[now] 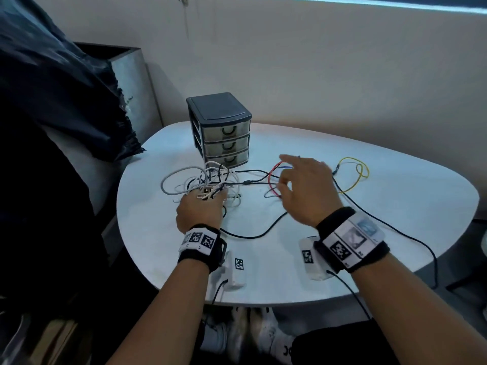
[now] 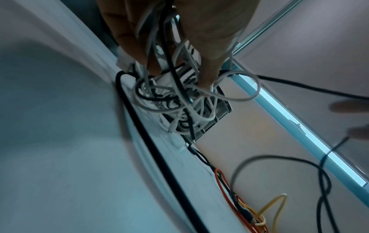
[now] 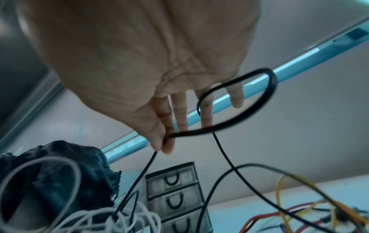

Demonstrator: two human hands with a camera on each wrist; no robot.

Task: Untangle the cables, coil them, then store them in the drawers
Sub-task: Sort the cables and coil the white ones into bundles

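**Black cable runs rightward out of the knot**

Head view: the left hand (image 1: 200,209) clutches the tangle (image 1: 208,180) before the drawers (image 1: 224,138); the right hand (image 1: 305,191) hovers alongside.

Left wrist view: fingers (image 2: 207,75) curl through white and black loops.

Right wrist view: thumb and forefinger pinch the black cable (image 3: 239,119), remaining fingers straight; it runs down into the tangle.

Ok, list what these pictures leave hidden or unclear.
- Left hand fingertips: head view, buried in the cable tangle.
- Right hand grip on the black cable: shown only in the right wrist view, motion-blurred.
- Drawers contents: cloudy fronts, all views.
- Which cables interlock: too knotted, left wrist view.
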